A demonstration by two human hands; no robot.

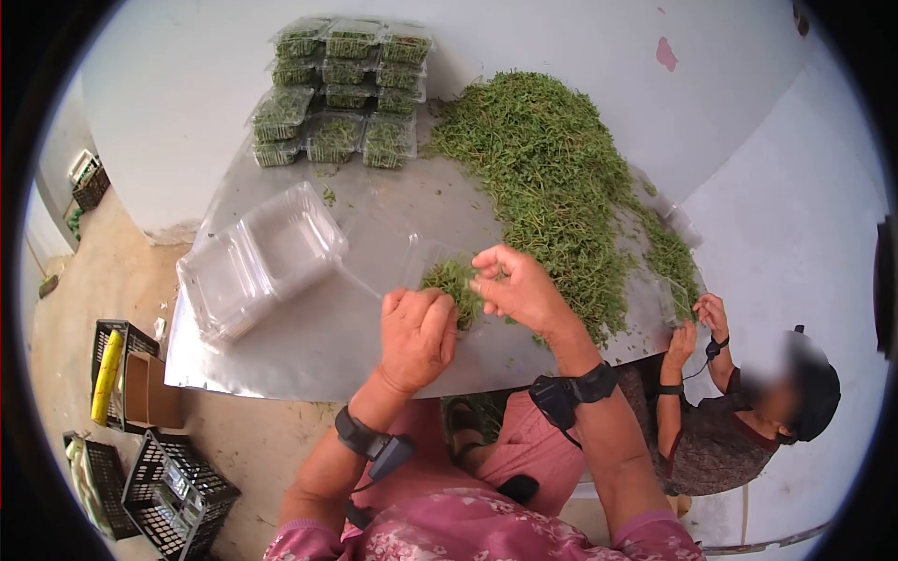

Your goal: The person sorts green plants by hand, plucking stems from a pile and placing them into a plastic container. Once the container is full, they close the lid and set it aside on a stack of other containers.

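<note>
Between my hands lies a small bunch of green sprigs (453, 280) in an open clear plastic box (388, 252) near the table's front edge. My left hand (418, 337) is closed, knuckles up, at the bunch's left side; what its fingers hold is hidden. My right hand (513, 288) is at the bunch's upper right, thumb and fingers curled toward each other; whether a sprig is between them is too small to tell. A large heap of green sprigs (552, 178) spreads over the table to the right.
Empty clear boxes (262, 257) are stacked at the left on the metal table (374, 360). Filled boxes (341, 93) stand in several layers at the back. A co-worker (730, 411) works at the right. Black crates (173, 496) stand on the floor at the left.
</note>
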